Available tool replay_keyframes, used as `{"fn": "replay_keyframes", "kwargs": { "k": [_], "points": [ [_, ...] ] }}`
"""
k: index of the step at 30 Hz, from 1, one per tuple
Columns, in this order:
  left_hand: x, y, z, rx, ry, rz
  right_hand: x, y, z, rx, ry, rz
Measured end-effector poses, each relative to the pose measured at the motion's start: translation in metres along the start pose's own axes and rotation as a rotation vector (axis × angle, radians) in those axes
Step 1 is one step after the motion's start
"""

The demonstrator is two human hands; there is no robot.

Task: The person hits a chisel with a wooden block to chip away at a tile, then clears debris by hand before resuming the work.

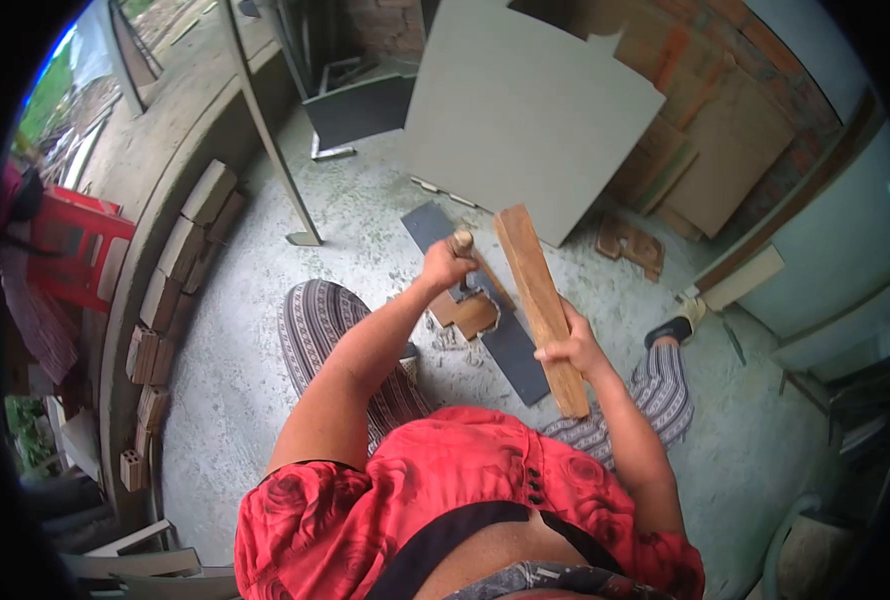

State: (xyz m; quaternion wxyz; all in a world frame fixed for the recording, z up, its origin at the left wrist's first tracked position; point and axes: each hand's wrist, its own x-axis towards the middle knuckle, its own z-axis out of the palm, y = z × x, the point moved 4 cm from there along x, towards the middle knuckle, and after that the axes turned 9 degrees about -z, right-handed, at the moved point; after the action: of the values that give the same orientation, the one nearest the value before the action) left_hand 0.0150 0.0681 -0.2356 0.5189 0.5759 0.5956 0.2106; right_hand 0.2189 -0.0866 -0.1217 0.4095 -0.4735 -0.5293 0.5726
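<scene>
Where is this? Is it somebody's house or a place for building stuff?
It looks like a rough work area, maybe a home workshop. You can see the rough concrete floor, hollow bricks along the side, and a big pale board leaning at the back.

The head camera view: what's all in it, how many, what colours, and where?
Long wooden bar: one, light brown, in the right hand
Tool with round wooden handle: one, light brown handle, in the left hand
Flat rectangular board: one, dark grey, on the floor
Wooden pieces: exact count unclear, brown, at the board's middle
Cut-out wooden piece: one, brown, floor, right
Large flat panel: one, pale grey, top centre
Cardboard: count unclear, brown, upper right
Slim post: one, grey, upper left
Hollow bricks: several, brownish, left
Plastic item: one, red, far left
Hands: two, gripping
Patterned trouser legs: two, grey-white
Floral top: one, red
</scene>
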Motion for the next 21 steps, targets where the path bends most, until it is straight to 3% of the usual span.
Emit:
{"fn": "replay_keyframes", "kwargs": {
  "k": [4,11,14,15,18,21],
  "points": [
    [0.006,-0.012,0.007,0.035,0.051,0.040,0.006,-0.047,0.016,-0.042,0.100,-0.248],
    [-0.012,-0.001,0.003,-0.019,-0.005,-0.011,0.024,-0.062,0.040,-0.208,0.068,-0.372],
    [-0.010,-0.001,0.003,0.071,0.047,0.030,0.029,0.018,0.024,-0.369,-0.122,0.005],
    [0.009,-0.015,0.011,0.277,0.110,0.122,0.031,0.012,0.028,-0.364,-0.124,-0.006],
    [0.004,-0.015,0.012,0.134,0.098,0.274,0.017,-0.029,0.040,-0.378,-0.148,-0.045],
    [-0.006,-0.008,0.010,0.010,0.013,0.170,0.014,-0.058,0.045,-0.103,-0.008,-0.278]
  ]
}}
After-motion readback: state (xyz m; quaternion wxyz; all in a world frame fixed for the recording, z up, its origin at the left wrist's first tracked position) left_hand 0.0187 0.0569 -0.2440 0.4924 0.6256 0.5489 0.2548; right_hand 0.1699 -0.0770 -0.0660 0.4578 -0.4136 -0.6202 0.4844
